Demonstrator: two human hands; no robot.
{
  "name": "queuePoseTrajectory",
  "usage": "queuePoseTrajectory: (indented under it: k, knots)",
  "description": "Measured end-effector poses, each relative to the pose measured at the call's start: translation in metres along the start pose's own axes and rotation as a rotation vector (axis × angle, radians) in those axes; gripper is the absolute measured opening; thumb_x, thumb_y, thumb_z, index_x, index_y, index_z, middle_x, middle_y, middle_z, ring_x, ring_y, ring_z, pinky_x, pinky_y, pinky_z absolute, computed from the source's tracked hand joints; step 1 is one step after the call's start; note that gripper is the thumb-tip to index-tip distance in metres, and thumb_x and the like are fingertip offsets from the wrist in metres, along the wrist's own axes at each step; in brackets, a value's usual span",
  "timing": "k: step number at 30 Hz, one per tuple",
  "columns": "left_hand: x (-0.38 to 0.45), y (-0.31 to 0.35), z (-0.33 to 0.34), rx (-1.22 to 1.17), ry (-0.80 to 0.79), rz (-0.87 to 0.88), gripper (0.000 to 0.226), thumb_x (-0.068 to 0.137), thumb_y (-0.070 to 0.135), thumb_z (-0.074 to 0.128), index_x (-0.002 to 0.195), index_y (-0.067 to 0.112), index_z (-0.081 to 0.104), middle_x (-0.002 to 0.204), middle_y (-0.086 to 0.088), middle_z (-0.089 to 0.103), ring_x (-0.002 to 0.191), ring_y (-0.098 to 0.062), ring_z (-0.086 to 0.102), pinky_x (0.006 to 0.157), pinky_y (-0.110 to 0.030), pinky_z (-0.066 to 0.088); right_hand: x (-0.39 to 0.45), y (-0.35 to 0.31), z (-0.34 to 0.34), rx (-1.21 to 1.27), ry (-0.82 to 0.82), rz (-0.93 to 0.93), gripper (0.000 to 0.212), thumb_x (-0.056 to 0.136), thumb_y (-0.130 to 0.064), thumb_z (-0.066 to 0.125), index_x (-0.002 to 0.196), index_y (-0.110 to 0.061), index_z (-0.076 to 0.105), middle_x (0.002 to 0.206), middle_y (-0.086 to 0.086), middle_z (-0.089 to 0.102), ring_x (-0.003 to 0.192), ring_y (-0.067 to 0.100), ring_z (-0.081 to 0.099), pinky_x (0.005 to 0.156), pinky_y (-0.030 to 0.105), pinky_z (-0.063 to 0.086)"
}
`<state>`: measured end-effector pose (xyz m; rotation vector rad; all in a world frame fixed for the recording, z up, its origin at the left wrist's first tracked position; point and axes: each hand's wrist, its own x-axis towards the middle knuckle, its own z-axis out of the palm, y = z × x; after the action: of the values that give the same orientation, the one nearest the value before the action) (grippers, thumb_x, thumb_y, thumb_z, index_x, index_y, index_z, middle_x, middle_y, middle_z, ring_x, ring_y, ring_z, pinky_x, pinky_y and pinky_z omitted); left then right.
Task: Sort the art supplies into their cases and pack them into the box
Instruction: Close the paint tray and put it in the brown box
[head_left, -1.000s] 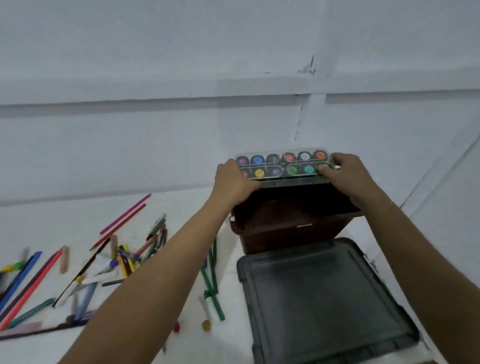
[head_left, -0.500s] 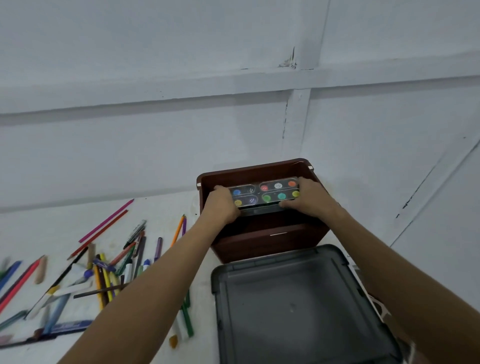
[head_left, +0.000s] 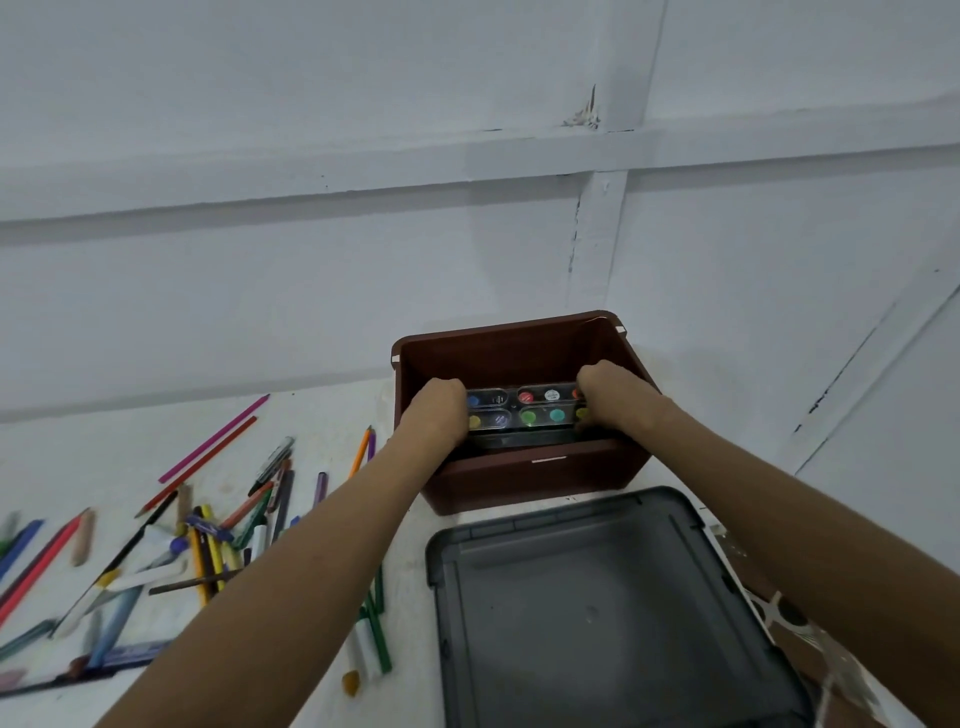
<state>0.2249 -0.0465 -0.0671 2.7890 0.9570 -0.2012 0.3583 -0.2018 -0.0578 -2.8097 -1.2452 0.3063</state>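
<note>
Head view: paint case inside box — left hand, right hand gripping its ends.

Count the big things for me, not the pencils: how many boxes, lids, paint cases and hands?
Brown box: 1
Grey lid: 1
Paint case: 1
Hands, left hand and right hand, both gripping the paint case inside the box: 2
Total: 5

Paint case: both ends covered by hands.
Box floor: hidden.
Grey lid: cut off at 6 o'clock.
Pencils: blurred at 9 o'clock.
</note>
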Motion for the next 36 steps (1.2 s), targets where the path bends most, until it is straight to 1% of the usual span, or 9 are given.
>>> queuePoseTrajectory:
  k: [6,10,16,19,22,25,29,32,36]
  knots:
    - [0.003,0.0,0.003,0.152,0.002,0.094,0.027,0.093,0.011,0.055,0.119,0.006,0.058,0.113,-0.013,0.063,0.1,-0.027,0.063,0.085,-0.035,0.05,0.005,-0.004,-0.003,-0.054,-0.063,-0.008,0.051,0.075,-0.027,0.078,0.114,-0.005,0.055,0.114,0.013,0.06,0.1,0.026,0.061,0.085,0.031,0.049]
    - [0.006,-0.004,-0.005,0.485,0.142,0.19,0.023,0.091,0.018,0.055,0.112,0.013,0.061,0.115,-0.011,0.061,0.109,-0.03,0.053,0.092,-0.041,0.04,0.008,-0.007,-0.01,-0.099,-0.088,-0.039,0.054,0.074,-0.03,0.078,0.117,-0.006,0.055,0.116,0.012,0.058,0.101,0.027,0.061,0.083,0.032,0.048]
    - [0.004,-0.027,0.005,0.458,0.452,-0.016,0.06,0.071,0.048,0.074,0.114,0.013,0.053,0.129,-0.015,0.038,0.12,-0.033,0.037,0.096,-0.046,0.035,0.014,-0.004,-0.002,-0.095,-0.022,-0.035,0.048,0.076,-0.026,0.076,0.115,-0.005,0.056,0.116,0.014,0.057,0.102,0.028,0.061,0.087,0.034,0.049]
    - [0.007,-0.029,0.007,0.332,0.377,-0.198,0.091,0.072,0.043,0.074,0.141,0.01,0.024,0.147,-0.024,0.017,0.135,-0.048,0.019,0.102,-0.058,0.029,0.017,-0.002,0.002,-0.042,0.001,-0.015,0.044,0.074,-0.025,0.078,0.108,-0.007,0.058,0.109,0.012,0.061,0.094,0.026,0.063,0.085,0.033,0.052]
    - [0.013,-0.032,0.006,0.124,0.237,-0.286,0.117,0.066,0.046,0.082,0.146,0.013,0.004,0.145,-0.024,0.019,0.124,-0.048,0.04,0.092,-0.052,0.045,0.018,0.0,0.005,0.0,0.05,0.002,0.037,0.073,-0.023,0.079,0.099,-0.008,0.058,0.102,0.01,0.063,0.088,0.024,0.063,0.081,0.034,0.054]
    - [0.015,-0.033,0.006,0.039,0.237,-0.246,0.12,0.065,0.041,0.084,0.148,0.011,0.003,0.142,-0.021,0.03,0.108,-0.039,0.058,0.07,-0.037,0.047,0.017,0.002,0.006,0.027,0.097,0.017,0.033,0.073,-0.021,0.079,0.094,-0.009,0.056,0.096,0.009,0.063,0.086,0.024,0.063,0.076,0.033,0.054]
    - [0.014,-0.031,0.007,0.107,0.258,-0.252,0.124,0.063,0.043,0.085,0.149,0.007,0.002,0.136,-0.022,0.036,0.103,-0.035,0.06,0.06,-0.033,0.046,0.019,0.004,0.011,0.006,0.107,0.028,0.027,0.08,-0.019,0.073,0.1,-0.008,0.058,0.1,0.01,0.064,0.088,0.024,0.064,0.075,0.032,0.052]
    - [0.013,-0.031,0.007,0.14,0.248,-0.251,0.13,0.06,0.046,0.086,0.149,0.005,0.0,0.136,-0.023,0.036,0.105,-0.033,0.059,0.062,-0.033,0.05,0.019,0.003,0.013,-0.032,0.076,0.01,0.03,0.082,-0.018,0.07,0.107,-0.006,0.059,0.107,0.012,0.061,0.095,0.027,0.063,0.081,0.034,0.052]
    - [0.013,-0.033,-0.001,0.0,0.177,-0.214,0.132,0.059,0.046,0.087,0.149,0.008,-0.001,0.139,-0.02,0.031,0.114,-0.035,0.054,0.078,-0.037,0.052,0.019,0.001,0.007,0.014,0.025,0.023,0.036,0.076,-0.024,0.077,0.102,-0.007,0.059,0.105,0.01,0.064,0.092,0.023,0.063,0.082,0.033,0.054]
